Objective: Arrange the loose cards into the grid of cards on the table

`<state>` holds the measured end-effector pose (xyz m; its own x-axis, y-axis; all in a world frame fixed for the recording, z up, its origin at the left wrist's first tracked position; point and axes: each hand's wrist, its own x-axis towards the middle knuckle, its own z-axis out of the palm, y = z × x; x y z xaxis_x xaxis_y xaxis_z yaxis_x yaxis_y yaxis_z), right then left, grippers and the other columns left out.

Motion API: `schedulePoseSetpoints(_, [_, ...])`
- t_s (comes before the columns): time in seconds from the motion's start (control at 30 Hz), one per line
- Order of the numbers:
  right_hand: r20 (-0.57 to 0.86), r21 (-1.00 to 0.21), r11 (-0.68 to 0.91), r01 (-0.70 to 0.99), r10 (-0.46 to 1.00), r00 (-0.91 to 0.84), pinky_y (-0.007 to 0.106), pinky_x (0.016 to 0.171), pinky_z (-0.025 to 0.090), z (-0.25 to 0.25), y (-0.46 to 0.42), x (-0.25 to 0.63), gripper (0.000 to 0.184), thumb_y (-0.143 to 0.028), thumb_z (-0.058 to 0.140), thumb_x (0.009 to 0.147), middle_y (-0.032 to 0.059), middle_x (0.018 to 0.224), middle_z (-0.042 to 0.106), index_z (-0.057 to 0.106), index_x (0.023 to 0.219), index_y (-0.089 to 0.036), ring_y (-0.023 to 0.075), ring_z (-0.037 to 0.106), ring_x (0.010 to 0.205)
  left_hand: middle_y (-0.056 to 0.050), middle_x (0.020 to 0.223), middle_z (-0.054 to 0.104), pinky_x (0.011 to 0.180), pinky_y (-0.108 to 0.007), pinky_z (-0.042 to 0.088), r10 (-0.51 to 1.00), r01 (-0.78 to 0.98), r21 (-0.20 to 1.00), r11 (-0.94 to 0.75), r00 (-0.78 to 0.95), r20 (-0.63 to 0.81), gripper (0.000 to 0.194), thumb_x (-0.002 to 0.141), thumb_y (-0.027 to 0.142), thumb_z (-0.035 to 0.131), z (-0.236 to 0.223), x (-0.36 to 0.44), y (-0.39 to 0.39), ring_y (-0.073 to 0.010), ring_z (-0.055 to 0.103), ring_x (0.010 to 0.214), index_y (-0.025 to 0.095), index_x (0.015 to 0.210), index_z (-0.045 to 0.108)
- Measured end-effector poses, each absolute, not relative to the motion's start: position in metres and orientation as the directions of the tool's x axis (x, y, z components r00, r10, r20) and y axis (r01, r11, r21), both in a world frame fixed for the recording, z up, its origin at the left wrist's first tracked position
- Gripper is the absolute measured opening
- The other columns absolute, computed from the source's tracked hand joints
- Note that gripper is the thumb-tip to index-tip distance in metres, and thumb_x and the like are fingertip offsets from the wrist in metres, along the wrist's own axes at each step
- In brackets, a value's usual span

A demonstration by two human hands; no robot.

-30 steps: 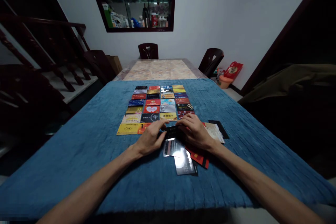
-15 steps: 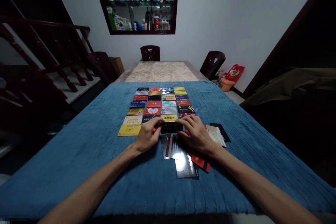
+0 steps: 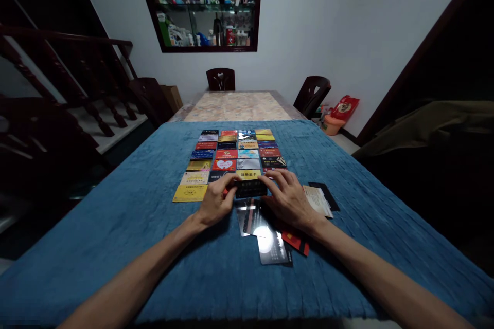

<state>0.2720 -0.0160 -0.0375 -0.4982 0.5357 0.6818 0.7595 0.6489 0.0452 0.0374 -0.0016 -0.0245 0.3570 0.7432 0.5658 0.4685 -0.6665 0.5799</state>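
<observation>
The black card (image 3: 250,189) is well in from the near edge of the cloth (image 3: 154,247), left hand (image 3: 216,199) pinching one short end, right hand (image 3: 292,201) the other; likely light, stiff, slick, best taken by those ends. Loose cards (image 3: 273,252) lie nearer that edge.

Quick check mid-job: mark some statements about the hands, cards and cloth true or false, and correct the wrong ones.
1. The left hand grips the left end of a black card. True.
2. The right hand is well away from that card. False: the right hand is at its right end.
3. The white-heart card has a red background. True.
4. The cloth is green. False: the cloth is blue.
5. A pale card lies to the right of the right hand. True.
</observation>
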Motion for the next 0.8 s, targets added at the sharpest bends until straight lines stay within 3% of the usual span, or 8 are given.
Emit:
schedulePoseSetpoints(0.17, [0.710,0.116,0.614,0.781,0.499,-0.497,0.050,0.093,0.045,-0.0369,-0.0167,0.2726,0.049,-0.018,0.060,0.088,0.0138,0.121,0.060,0.053,0.136,-0.022,0.0327,0.047,0.114,-0.005,0.099,0.068,0.082,-0.031,0.057,0.703,0.477,0.524,-0.706,0.385,0.598,0.025,0.091,0.012,0.051,-0.0313,0.0360,0.0006,-0.0166,0.066,0.088,0.019,0.113,0.059])
schedulePoseSetpoints(0.4, [0.697,0.083,0.653,0.753,0.502,-0.512,0.047,0.086,0.047,-0.0357,-0.0130,0.2767,0.047,-0.021,0.063,0.085,0.0150,0.113,0.063,0.055,0.131,-0.017,0.0322,0.049,0.108,-0.017,0.132,0.052,0.101,-0.050,0.051,0.582,0.550,0.251,-0.797,0.585,0.565,0.058,0.085,0.014,0.060,-0.0309,0.0341,-0.0027,-0.0310,0.054,0.121,0.017,0.140,0.042])
schedulePoseSetpoints(0.57, [0.667,0.033,0.686,0.726,0.526,-0.528,0.046,0.084,0.048,-0.0354,-0.0125,0.2783,0.044,-0.028,0.064,0.086,0.0143,0.110,0.063,0.057,0.128,-0.016,0.0304,0.051,0.103,-0.019,0.132,0.051,0.099,-0.053,0.052,0.562,0.569,0.166,-0.805,0.643,0.521,0.059,0.086,0.014,0.060,-0.0294,0.0329,-0.0024,-0.0335,0.053,0.121,0.015,0.141,0.039])
schedulePoseSetpoints(0.8, [0.598,-0.003,0.731,0.683,0.549,-0.584,0.048,0.085,0.050,-0.0324,-0.0129,0.2817,0.049,-0.030,0.064,0.086,0.0148,0.114,0.060,0.053,0.132,-0.016,0.0300,0.051,0.103,-0.018,0.126,0.055,0.093,-0.051,0.053,0.577,0.586,0.143,-0.798,0.672,0.463,0.053,0.086,0.015,0.059,-0.0250,0.0324,-0.0042,-0.0324,0.055,0.113,0.013,0.135,0.042])
